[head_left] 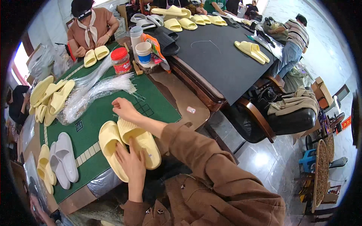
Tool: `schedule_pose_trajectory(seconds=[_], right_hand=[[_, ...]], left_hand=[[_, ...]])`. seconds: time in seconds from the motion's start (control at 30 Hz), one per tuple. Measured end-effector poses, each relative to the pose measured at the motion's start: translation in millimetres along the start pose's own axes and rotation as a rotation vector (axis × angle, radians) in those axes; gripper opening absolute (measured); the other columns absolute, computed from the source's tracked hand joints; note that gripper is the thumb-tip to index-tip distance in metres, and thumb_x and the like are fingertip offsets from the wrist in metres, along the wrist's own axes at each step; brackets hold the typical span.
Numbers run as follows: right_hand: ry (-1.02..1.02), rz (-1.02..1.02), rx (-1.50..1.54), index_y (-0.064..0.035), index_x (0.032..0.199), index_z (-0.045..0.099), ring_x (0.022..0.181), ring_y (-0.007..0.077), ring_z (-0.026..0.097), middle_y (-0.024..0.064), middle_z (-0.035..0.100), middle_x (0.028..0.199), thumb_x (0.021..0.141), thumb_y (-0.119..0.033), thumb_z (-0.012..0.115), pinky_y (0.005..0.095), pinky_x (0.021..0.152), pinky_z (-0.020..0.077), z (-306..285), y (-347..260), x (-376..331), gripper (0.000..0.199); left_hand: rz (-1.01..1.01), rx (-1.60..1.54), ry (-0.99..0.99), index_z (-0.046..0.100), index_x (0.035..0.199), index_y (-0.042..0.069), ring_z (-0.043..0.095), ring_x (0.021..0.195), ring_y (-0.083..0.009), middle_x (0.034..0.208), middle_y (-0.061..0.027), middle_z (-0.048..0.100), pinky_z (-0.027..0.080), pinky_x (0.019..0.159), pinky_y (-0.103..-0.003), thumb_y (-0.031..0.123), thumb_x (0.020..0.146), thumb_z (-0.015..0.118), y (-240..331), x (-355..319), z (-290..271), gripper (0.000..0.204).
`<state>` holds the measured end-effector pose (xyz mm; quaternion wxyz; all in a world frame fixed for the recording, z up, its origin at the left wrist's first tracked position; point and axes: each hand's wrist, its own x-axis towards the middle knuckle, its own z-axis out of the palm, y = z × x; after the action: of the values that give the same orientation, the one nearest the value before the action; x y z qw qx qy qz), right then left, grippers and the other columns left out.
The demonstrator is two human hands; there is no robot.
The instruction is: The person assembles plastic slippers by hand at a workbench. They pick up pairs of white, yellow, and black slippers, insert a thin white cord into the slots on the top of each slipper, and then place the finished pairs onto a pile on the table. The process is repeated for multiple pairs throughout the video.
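**Pair of yellow slippers pinned flat while the other hand reaches for the ties**

The left hand (132,160) lies flat and open, fingers spread, pressing down on a pair of pale yellow slippers (130,145) set side by side at the near edge of the green worktop (102,109). It grips nothing; it only holds the pair in place. The right hand (122,107) is stretched forward, beyond the slippers, fingers loosely curled and apparently empty, just short of the bundle of thin clear plastic ties (94,88) that fans out ahead of it and to its left.

To do this well, I judge the left palm should keep both slippers aligned and touching, so the pair does not slide off the edge. The right hand would do best to pinch a single tie from the loose end of the bundle rather than dragging a clump.

Further left of the left hand lie grey slippers (64,158) and more yellow ones. Beyond the right hand stand a red-lidded jar (120,60) and a white cup (143,52). Another person (90,28) across the worktop handles a pair too.
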<state>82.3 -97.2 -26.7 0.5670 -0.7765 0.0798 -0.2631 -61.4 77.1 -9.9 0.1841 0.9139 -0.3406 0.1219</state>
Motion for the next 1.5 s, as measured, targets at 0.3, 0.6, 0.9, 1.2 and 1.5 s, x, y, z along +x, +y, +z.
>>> schedule_pose_trajectory(seconds=[0.3, 0.6, 0.9, 1.2, 1.5], right_hand=[[-0.148, -0.010, -0.016, 0.0025, 0.112, 0.063, 0.097, 0.0172, 0.063, 0.0095, 0.064, 0.106, 0.091, -0.010, 0.058, 0.0298, 0.085, 0.0510, -203.1, -113.9, -32.7, 0.025], [0.762, 0.127, -0.338, -0.0021, 0.107, 0.067, 0.094, 0.0162, 0.063, 0.0090, 0.068, 0.105, 0.093, -0.010, 0.053, 0.0292, 0.081, 0.0495, -507.5, -5.7, -54.2, 0.022], [0.841, 0.205, -1.072, -0.0037, 0.123, 0.059, 0.116, 0.0323, 0.057, 0.0174, 0.062, 0.122, 0.088, -0.020, 0.057, 0.0370, 0.099, 0.0423, -642.7, 53.3, -24.2, 0.038], [0.800, 0.272, -1.217, 0.0056, 0.140, 0.035, 0.119, 0.0417, 0.052, 0.0302, 0.053, 0.127, 0.084, -0.034, 0.062, 0.0429, 0.101, 0.0401, -726.7, 96.7, 17.7, 0.074], [0.557, 0.507, -1.276, -0.0053, 0.104, 0.066, 0.093, 0.0362, 0.064, 0.0208, 0.067, 0.100, 0.086, -0.034, 0.061, 0.0426, 0.079, 0.0490, -681.6, 50.4, 23.6, 0.034]], left_hand=[[-0.102, 0.018, 0.072, 0.048, 0.137, 0.006, 0.042, 0.126, -0.0421, 0.135, -0.0263, 0.044, 0.033, 0.108, -0.047, 0.006, 0.091, 0.049, -110.1, 11.9, 2.0, 0.046], [-0.145, 0.227, 0.029, 0.050, 0.134, 0.003, 0.049, 0.122, -0.0372, 0.129, -0.0191, 0.055, 0.038, 0.103, -0.043, 0.002, 0.093, 0.044, -279.7, 23.8, -47.4, 0.042], [-0.383, 0.207, -0.042, 0.048, 0.138, 0.007, 0.045, 0.125, -0.0375, 0.135, -0.0188, 0.052, 0.035, 0.105, -0.040, 0.009, 0.099, 0.040, -283.5, 26.5, -56.2, 0.041], [-0.320, 0.245, -0.090, 0.047, 0.135, 0.002, 0.048, 0.110, -0.0334, 0.119, -0.0182, 0.054, 0.038, 0.094, -0.038, 0.018, 0.102, 0.035, -303.6, 29.3, -34.6, 0.039], [-0.241, 0.548, -0.099, 0.050, 0.128, 0.002, 0.057, 0.078, -0.0228, 0.090, -0.0113, 0.062, 0.046, 0.073, -0.035, 0.030, 0.106, 0.032, -311.6, 25.0, -44.1, 0.040]])
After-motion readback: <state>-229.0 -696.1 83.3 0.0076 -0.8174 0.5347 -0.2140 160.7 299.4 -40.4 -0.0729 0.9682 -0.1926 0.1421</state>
